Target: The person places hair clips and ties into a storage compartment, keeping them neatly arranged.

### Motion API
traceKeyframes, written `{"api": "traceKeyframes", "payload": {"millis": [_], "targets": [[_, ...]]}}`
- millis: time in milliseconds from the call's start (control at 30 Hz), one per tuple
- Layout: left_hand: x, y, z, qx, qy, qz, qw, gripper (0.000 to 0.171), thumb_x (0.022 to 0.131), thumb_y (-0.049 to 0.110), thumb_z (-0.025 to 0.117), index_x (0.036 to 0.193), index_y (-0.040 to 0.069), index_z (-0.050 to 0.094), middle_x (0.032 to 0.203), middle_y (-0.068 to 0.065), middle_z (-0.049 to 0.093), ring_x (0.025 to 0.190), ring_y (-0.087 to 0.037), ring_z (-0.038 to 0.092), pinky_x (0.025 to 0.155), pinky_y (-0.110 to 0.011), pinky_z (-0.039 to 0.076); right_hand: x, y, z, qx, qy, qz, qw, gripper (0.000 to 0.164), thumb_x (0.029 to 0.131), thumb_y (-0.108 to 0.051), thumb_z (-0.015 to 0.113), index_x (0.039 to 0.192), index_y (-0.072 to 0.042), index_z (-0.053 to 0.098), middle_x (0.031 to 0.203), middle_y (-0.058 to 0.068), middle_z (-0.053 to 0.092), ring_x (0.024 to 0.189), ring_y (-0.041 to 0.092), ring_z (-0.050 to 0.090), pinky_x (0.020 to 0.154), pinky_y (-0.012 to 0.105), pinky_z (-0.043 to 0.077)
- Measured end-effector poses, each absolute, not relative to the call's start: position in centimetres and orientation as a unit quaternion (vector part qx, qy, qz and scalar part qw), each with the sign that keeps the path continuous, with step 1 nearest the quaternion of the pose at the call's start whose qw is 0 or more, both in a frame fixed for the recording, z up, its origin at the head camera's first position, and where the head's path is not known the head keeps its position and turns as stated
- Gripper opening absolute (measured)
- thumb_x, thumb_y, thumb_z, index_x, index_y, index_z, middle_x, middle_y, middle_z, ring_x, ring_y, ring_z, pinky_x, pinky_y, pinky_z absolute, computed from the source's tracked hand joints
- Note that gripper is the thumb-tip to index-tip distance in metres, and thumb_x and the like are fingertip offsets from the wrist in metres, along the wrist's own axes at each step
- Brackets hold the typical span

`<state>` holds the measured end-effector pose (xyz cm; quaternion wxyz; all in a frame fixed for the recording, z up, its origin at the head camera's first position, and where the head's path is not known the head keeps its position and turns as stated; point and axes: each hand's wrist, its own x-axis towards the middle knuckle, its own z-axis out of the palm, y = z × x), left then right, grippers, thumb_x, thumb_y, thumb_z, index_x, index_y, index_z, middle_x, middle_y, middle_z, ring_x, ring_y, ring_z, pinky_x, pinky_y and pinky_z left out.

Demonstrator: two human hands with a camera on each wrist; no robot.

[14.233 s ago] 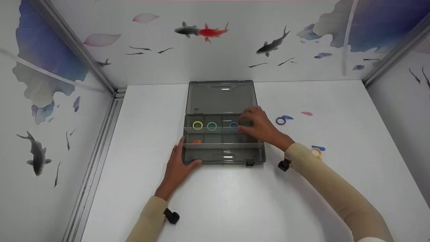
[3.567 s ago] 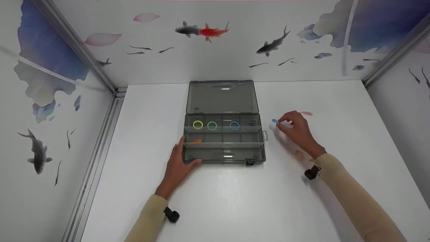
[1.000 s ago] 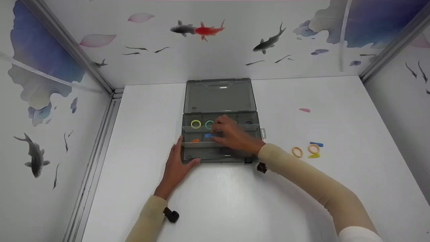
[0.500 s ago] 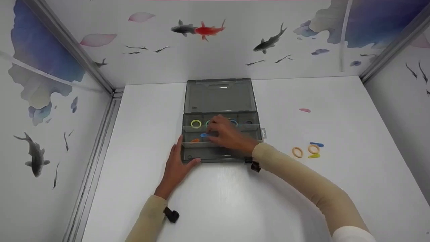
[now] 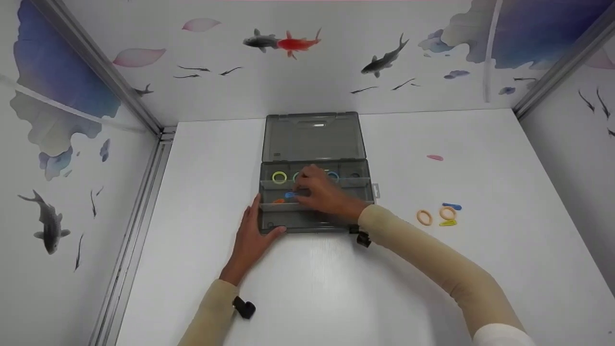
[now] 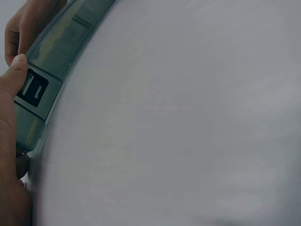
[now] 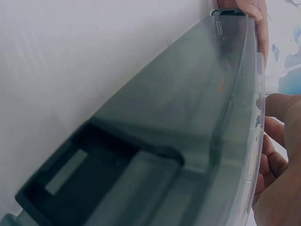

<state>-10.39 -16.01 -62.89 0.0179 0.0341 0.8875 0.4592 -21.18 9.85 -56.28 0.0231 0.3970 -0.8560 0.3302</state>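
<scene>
Gray box [image 5: 312, 139] lies open at desk's [image 5: 307, 293] back edge, yellow ring [image 5: 273, 178] and orange clip [image 5: 278, 201] inside. Right hand [image 5: 321, 191] pinches blue clip [image 5: 289, 195] over middle row; left hand [image 5: 251, 245], thumb spread wide, touches front-left corner.

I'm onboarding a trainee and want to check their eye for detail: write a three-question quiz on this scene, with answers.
1. True or false: the left hand touches the box.
2. How many rings can be seen lying on the table, outside the box?
3. Fill in the colour: the right hand pinches a ____ clip.

Key:
1. True
2. Two
3. Blue
</scene>
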Motion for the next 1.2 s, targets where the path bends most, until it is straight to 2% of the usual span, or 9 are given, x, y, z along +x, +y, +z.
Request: {"api": "traceKeyframes", "payload": {"millis": [233,500,600,767,967,1200], "targets": [[-10.4,-15.9,-62.8,0.036,0.888,0.458,0.013,0.115,0.093,0.061,0.085,0.179,0.026,0.017,0.177,-0.023,0.030,0.165,-0.050,0.021,0.124,-0.074,0.030,-21.1,10.0,-56.6,0.403,-0.845,0.351,0.031,0.015,0.099,-0.007,0.084,0.110,0.002,0.079,0.114,0.016,0.064,0.109,0.034,0.060,0.105,0.058,0.045],[-10.5,-16.0,-63.0,0.039,0.888,0.458,0.009,0.117,0.092,0.064,0.085,0.179,0.027,0.017,0.176,-0.023,0.033,0.165,-0.048,0.022,0.124,-0.072,0.031,-20.7,11.2,-56.5,0.410,-0.830,0.376,0.041,0.015,0.099,-0.005,0.083,0.112,0.002,0.079,0.113,0.015,0.064,0.103,0.032,0.058,0.097,0.054,0.044],[-10.5,-16.1,-63.1,0.038,0.889,0.457,0.012,0.116,0.092,0.064,0.085,0.179,0.028,0.016,0.176,-0.023,0.032,0.166,-0.049,0.021,0.124,-0.073,0.031,-20.2,11.9,-56.3,0.407,-0.829,0.382,0.040,0.014,0.099,-0.005,0.084,0.110,0.002,0.078,0.115,0.015,0.063,0.106,0.032,0.058,0.103,0.057,0.044],[-10.4,-16.1,-62.9,0.039,0.888,0.458,0.014,0.115,0.093,0.062,0.085,0.179,0.027,0.017,0.178,-0.022,0.030,0.166,-0.050,0.020,0.124,-0.074,0.030,-19.1,13.5,-56.3,0.393,-0.830,0.392,0.051,0.012,0.097,-0.004,0.086,0.106,-0.002,0.078,0.116,0.013,0.065,0.111,0.032,0.058,0.104,0.057,0.047],[-10.4,-16.0,-62.7,0.034,0.888,0.458,0.015,0.114,0.093,0.060,0.085,0.179,0.027,0.017,0.179,-0.020,0.029,0.166,-0.049,0.020,0.124,-0.075,0.029,-17.8,15.6,-56.4,0.378,-0.835,0.396,0.056,0.014,0.097,-0.005,0.086,0.108,-0.001,0.081,0.116,0.013,0.066,0.110,0.031,0.057,0.095,0.051,0.051],[-10.4,-15.9,-62.9,0.037,0.888,0.458,0.016,0.114,0.093,0.062,0.084,0.179,0.027,0.017,0.179,-0.021,0.028,0.166,-0.049,0.021,0.124,-0.075,0.030,-16.3,18.4,-56.6,0.345,-0.852,0.390,0.046,0.012,0.098,-0.009,0.086,0.108,-0.006,0.080,0.121,0.012,0.067,0.118,0.030,0.058,0.106,0.053,0.050]]}}
